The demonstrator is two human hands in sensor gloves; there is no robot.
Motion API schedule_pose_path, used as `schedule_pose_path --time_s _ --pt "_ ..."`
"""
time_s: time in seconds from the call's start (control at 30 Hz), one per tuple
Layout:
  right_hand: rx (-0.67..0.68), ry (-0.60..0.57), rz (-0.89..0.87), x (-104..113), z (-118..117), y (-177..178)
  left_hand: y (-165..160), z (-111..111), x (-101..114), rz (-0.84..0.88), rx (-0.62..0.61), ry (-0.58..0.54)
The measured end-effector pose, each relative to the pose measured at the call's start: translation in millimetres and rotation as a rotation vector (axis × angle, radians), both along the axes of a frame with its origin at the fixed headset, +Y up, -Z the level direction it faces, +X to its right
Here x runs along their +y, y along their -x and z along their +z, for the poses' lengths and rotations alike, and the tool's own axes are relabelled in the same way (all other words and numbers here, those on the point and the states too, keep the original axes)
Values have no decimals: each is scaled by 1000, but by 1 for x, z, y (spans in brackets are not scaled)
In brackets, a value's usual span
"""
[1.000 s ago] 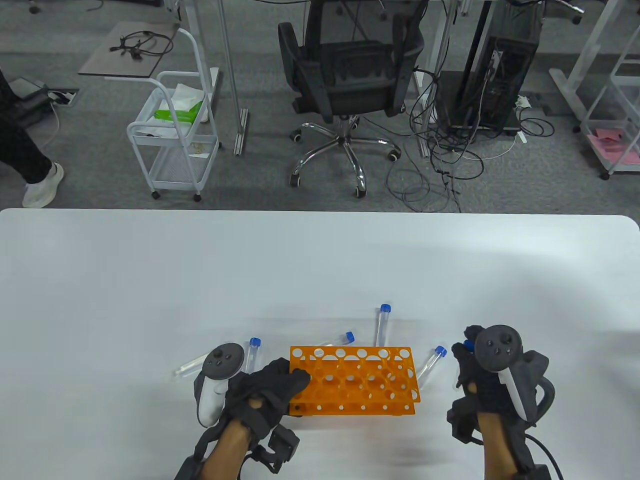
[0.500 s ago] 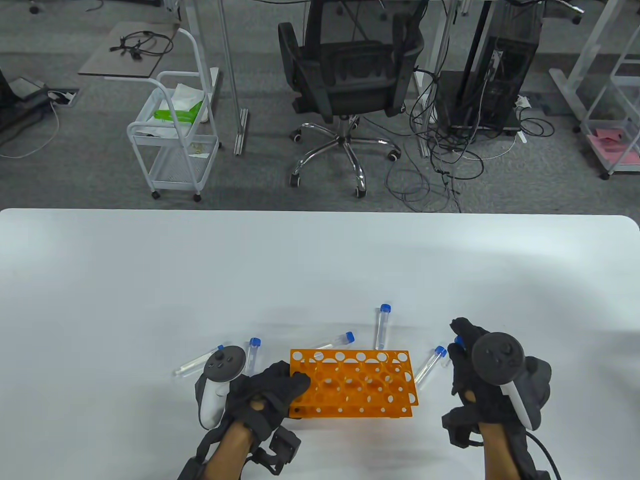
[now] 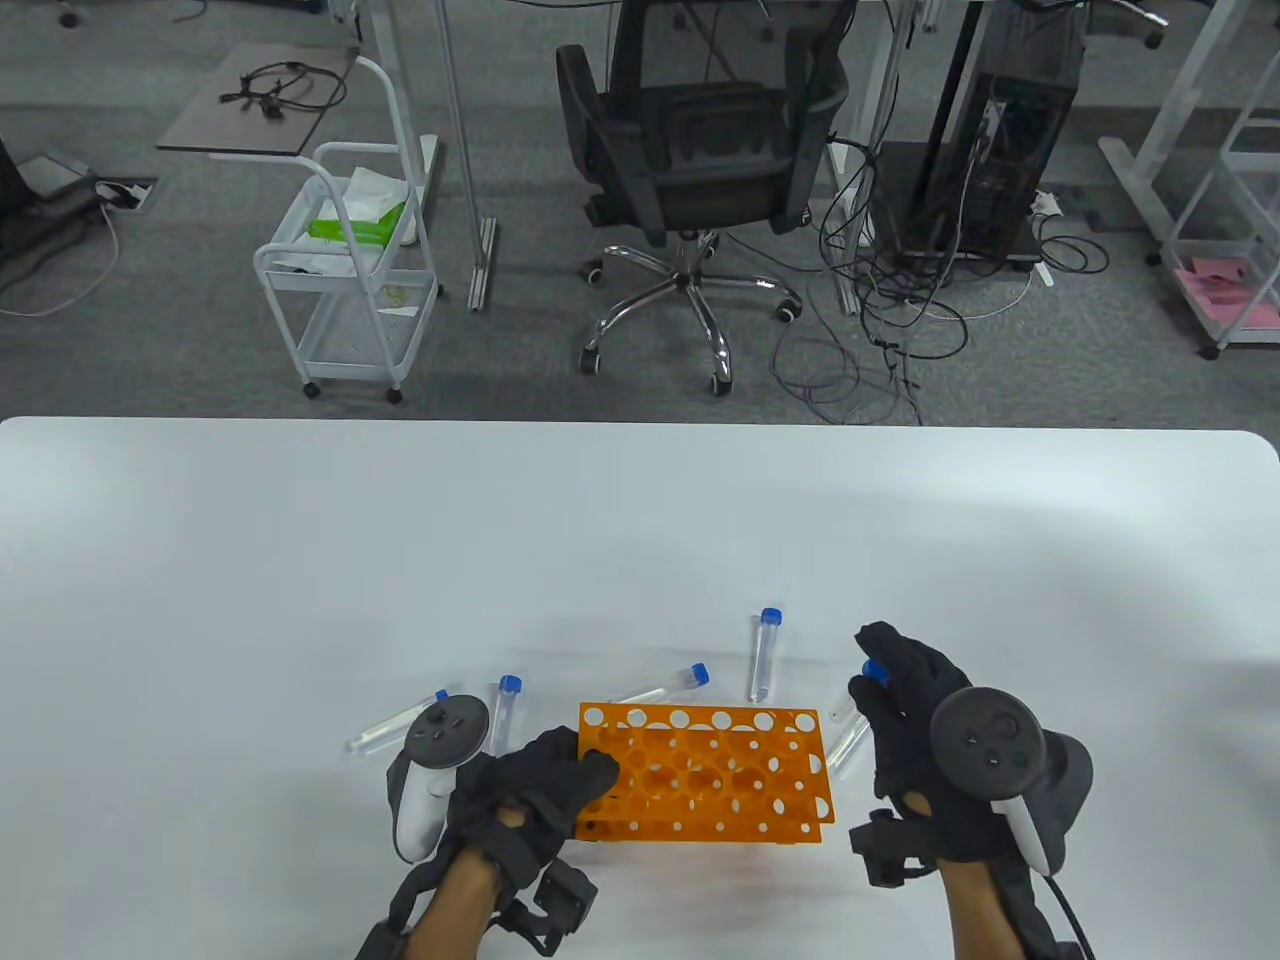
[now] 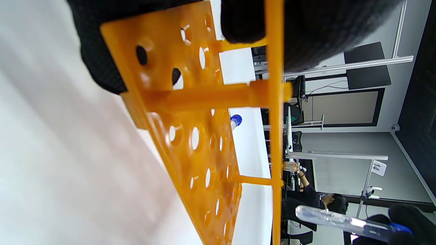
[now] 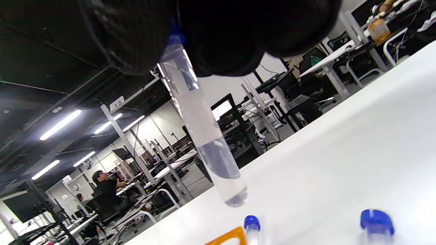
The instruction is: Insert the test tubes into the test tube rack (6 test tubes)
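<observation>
The left hand (image 3: 535,790) is gripping the near-left corner of the orange plastic test tube rack (image 3: 705,772). The right hand (image 3: 925,745) is pinching the blue cap of a clear test tube (image 5: 201,134), holding it above the bench.

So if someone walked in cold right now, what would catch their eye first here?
Likely the orange test tube rack near the table's front edge, its holes all empty, with the left hand gripping its left end. Next, the right hand just right of the rack, holding a blue-capped test tube by its cap end, off the table. More blue-capped tubes lie loose around the rack.
</observation>
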State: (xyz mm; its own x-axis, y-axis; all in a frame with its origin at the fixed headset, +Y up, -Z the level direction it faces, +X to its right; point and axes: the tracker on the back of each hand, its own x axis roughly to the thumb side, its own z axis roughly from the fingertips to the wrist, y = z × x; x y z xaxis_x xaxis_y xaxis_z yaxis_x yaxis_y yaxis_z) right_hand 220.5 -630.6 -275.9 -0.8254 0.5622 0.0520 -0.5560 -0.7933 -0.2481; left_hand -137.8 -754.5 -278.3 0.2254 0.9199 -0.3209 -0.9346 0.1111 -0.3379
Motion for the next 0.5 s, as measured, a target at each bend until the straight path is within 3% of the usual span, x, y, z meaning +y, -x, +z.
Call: schedule_pose_path --time_s 0.5 --pt "101 91 45 -8 -5 10 1 2 -1 -16 -10 -14"
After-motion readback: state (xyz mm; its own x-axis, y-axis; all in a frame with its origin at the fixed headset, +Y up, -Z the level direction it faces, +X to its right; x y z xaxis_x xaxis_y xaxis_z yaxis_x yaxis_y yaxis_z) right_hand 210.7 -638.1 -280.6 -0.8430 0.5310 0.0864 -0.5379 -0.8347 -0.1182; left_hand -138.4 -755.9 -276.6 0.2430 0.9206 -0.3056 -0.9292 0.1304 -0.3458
